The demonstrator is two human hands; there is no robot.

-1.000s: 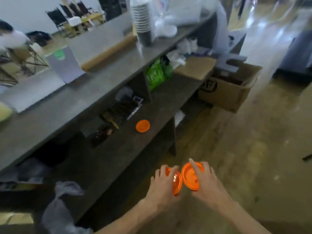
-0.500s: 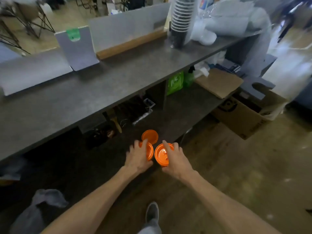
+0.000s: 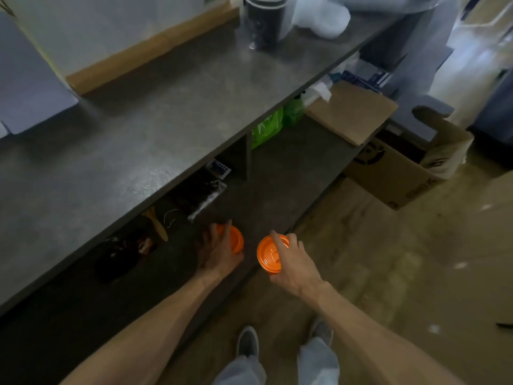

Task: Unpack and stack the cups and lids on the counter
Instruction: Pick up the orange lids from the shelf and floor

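Note:
My left hand (image 3: pixel 218 252) reaches over the lower shelf (image 3: pixel 280 179) and grips orange lids (image 3: pixel 236 241) there; whether they rest on the shelf is hidden by my fingers. My right hand (image 3: pixel 295 263) holds a second small stack of orange lids (image 3: pixel 268 254) on edge, just off the shelf's front edge, thumb under and fingers over the rim. A tall stack of dark cups (image 3: pixel 263 20) stands on the grey counter (image 3: pixel 138 151) at the far end, beside crumpled clear plastic wrap (image 3: pixel 323 20).
A green bag (image 3: pixel 266 129) and a flat cardboard sheet (image 3: pixel 352 112) lie on the lower shelf. An open cardboard box (image 3: pixel 397 176) sits on the floor to the right. Dark clutter (image 3: pixel 125 251) fills the shelf left of my hand. My shoes (image 3: pixel 248 341) are below.
My hands have come apart. The left one has moved forward onto the lower shelf, where a single orange lid lay; the right one stays back with its lids.

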